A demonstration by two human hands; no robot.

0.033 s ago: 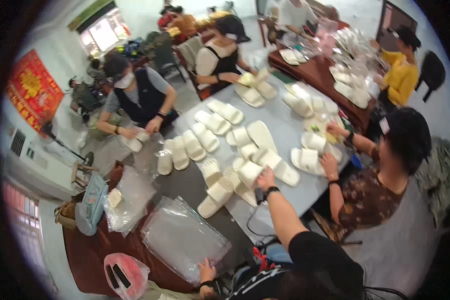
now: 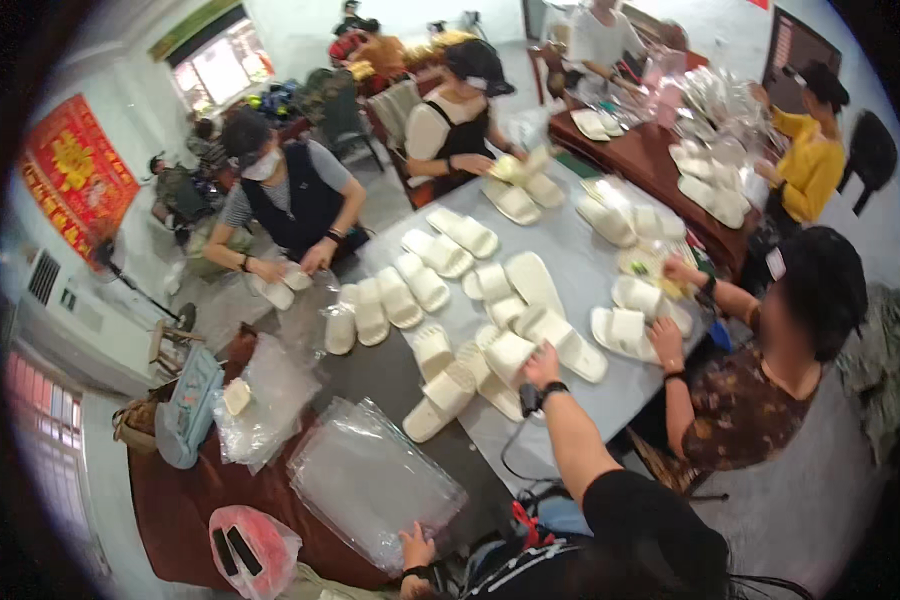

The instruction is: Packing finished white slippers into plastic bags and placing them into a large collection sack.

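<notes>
Cream slippers lie in pairs on the grey table. My right hand [image 2: 543, 368] reaches forward and its fingers close on the side of a cream slipper [image 2: 508, 352] near the table's middle. Further slippers, among them a tilted one [image 2: 440, 403], lie against it on the left. At the lower middle, my left hand [image 2: 417, 548] rests with fingers apart at the near edge of a stack of clear plastic bags [image 2: 375, 480]. A dark watch-like band sits on each of my wrists, and a small dark box [image 2: 530, 399] is beside the right one.
Co-workers handle slippers around the grey table [image 2: 385, 258]; one at the right [image 2: 790, 370] sits close to my right arm. A brown-covered table [image 2: 180, 510] at lower left holds a pink bag [image 2: 253, 550] and loose clear plastic [image 2: 270, 400]. A dark cable [image 2: 510, 460] hangs by the table edge.
The whole view has shifted slightly, so everything appears a little further right. Both my hands stay in the same places relative to the slipper and the bags.
</notes>
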